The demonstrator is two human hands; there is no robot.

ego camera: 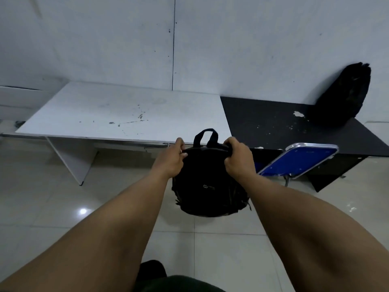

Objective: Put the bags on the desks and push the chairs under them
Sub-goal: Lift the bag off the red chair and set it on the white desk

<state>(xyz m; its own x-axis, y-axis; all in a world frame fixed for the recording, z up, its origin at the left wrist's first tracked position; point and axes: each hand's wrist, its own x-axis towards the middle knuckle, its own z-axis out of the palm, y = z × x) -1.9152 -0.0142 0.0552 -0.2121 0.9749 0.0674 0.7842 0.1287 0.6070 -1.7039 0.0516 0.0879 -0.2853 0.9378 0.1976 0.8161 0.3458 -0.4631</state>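
Right now both hands carry a black backpack (208, 184) at the centre of the frame, held clear of the tiled floor (63, 207) and just short of the front edge of the white bench (105, 110). The left hand (171, 160) grips the bag's top edge on its left side, fingers (180, 144) curled over the rim; the right hand (237, 158) is clamped on the top edge at the right, fingers wrapped into the fabric. The carry loop (205, 135) stands free between them.

To finish this step well, I judge the bag should rise until its bottom clears the bench edge, then travel forward and come down flat in the middle of the white top, away from the lip so it cannot tip back off. Keeping both grips level should stop the soft body swinging into the edge.

A second black bag (345, 95) already leans against the wall on the black bench (273, 121) at the right of the frame. A blue chair (299, 159) stands in front of that bench, apparently not fully under it, so pushing it in remains.
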